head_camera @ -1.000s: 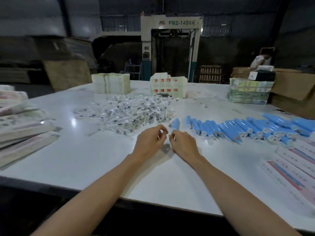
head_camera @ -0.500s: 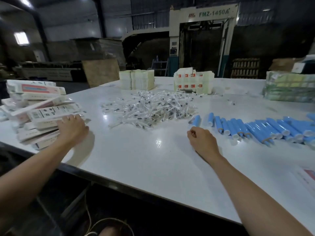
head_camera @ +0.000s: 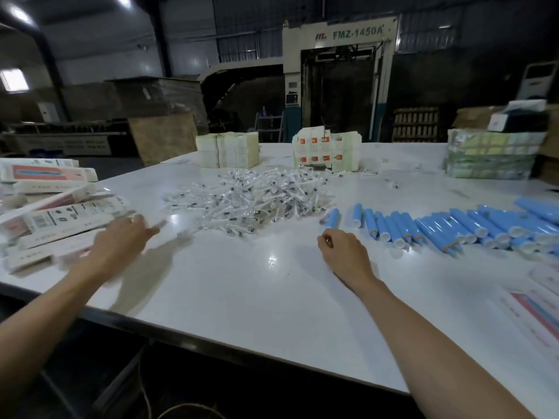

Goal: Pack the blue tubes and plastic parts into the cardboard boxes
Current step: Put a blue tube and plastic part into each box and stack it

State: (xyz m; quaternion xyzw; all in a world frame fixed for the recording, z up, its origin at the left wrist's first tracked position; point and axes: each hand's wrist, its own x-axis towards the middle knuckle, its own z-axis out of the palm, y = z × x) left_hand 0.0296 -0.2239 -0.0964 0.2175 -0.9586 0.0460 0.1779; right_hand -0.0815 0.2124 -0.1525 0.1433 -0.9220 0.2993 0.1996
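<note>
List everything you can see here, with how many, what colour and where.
table: one, white, across the foreground.
blue tubes: dozens, blue with white caps, rowed on the right.
plastic parts: uncounted heap, clear, table centre.
cardboard boxes: loose stack, white and pink, left edge.
cream stack: one, cream, far side, left of centre.
orange-printed stack: one, white and orange, far centre.
green bundle: one, green-yellow, far right.
flat printed boxes: few, white-pink-blue, near right edge.
machine: one, off-white, behind the table.
left hand: one, blurred, at the cardboard boxes; grip unclear.
right hand: one, fingers curled, on the table by the tubes.
</note>
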